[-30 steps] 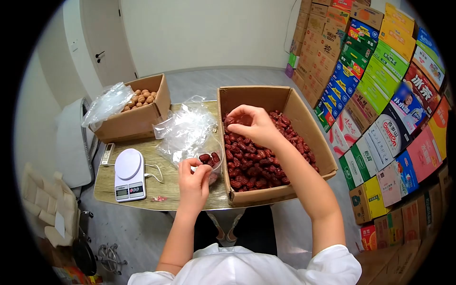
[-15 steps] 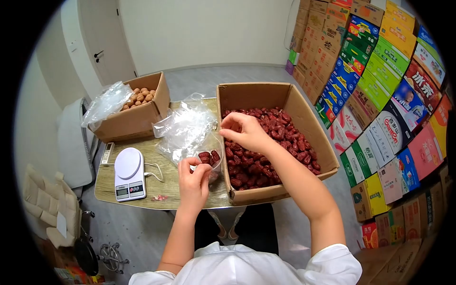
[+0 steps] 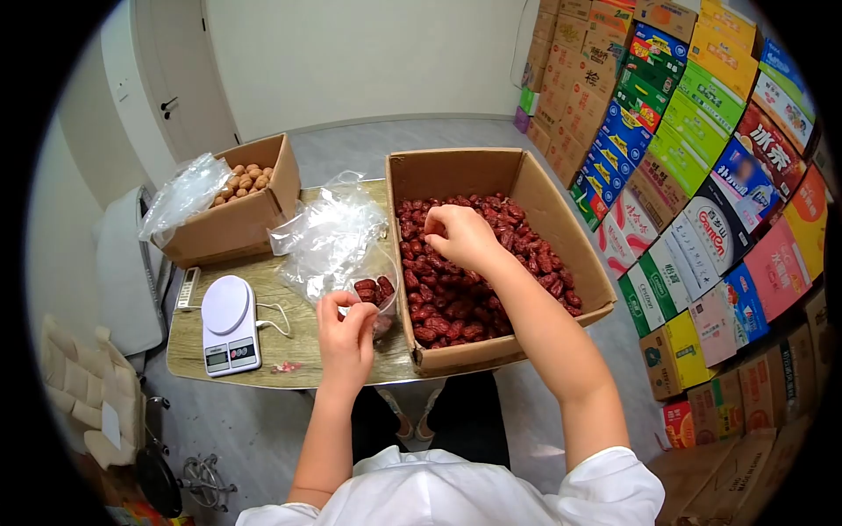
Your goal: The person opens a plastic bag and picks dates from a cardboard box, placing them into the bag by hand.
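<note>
My left hand (image 3: 346, 337) pinches the rim of a clear plastic bag (image 3: 386, 302) at the table's front edge. Several dark red dates (image 3: 373, 289) lie inside this bag. My right hand (image 3: 460, 235) is over the large cardboard box (image 3: 478, 355) full of red dates (image 3: 456, 307). Its thumb and index finger are curled toward each other above the dates; whether they hold a date is hidden. More clear plastic bags (image 3: 329, 232) lie crumpled on the table just behind my left hand.
A white digital scale (image 3: 230, 324) with a cable stands on the wooden table (image 3: 289, 355). Behind it is a smaller cardboard box (image 3: 232, 232) of walnuts (image 3: 250, 180), partly under plastic bags (image 3: 184, 193). Stacked cartons (image 3: 702, 184) line the right; an office chair (image 3: 92, 377) is at the left.
My right hand has moved from the box's left side over the dates, first back toward me, then inward to the right. My left hand keeps its pinch on the bag. The view has shifted slightly.
</note>
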Tool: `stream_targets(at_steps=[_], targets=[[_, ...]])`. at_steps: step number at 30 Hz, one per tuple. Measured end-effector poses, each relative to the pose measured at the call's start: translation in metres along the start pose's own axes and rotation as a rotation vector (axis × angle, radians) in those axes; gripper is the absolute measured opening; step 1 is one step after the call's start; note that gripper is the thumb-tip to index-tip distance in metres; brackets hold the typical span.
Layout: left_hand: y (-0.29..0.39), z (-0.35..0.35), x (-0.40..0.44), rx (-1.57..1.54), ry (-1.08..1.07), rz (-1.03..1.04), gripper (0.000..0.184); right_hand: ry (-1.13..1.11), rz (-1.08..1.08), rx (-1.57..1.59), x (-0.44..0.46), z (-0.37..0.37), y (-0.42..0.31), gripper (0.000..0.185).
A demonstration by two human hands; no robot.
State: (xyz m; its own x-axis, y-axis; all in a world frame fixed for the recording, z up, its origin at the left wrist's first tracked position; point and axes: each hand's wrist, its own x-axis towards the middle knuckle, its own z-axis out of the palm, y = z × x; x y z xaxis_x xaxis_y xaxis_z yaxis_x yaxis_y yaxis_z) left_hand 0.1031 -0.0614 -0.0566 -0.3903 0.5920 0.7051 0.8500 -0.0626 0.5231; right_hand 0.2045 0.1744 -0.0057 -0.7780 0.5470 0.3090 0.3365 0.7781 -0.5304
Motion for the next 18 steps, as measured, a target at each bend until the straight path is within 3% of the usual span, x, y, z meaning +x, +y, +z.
stream_targets(at_steps=[4,7,12,18], targets=[[0.001,0.000,0.000,0.006,-0.004,0.005,0.015,-0.165,-0.029,-0.132,-0.002,0.015,0.006,0.019],[0.002,0.000,0.001,0.008,-0.006,0.002,0.015,-0.300,-0.053,-0.286,-0.001,0.030,0.011,0.039],[-0.001,-0.001,0.002,-0.007,-0.008,0.008,0.014,-0.567,0.042,-0.535,0.011,0.033,-0.004,0.052],[-0.006,-0.002,0.002,0.017,0.009,0.012,0.016,-0.663,0.118,-0.535,0.013,0.053,0.004,0.059]])
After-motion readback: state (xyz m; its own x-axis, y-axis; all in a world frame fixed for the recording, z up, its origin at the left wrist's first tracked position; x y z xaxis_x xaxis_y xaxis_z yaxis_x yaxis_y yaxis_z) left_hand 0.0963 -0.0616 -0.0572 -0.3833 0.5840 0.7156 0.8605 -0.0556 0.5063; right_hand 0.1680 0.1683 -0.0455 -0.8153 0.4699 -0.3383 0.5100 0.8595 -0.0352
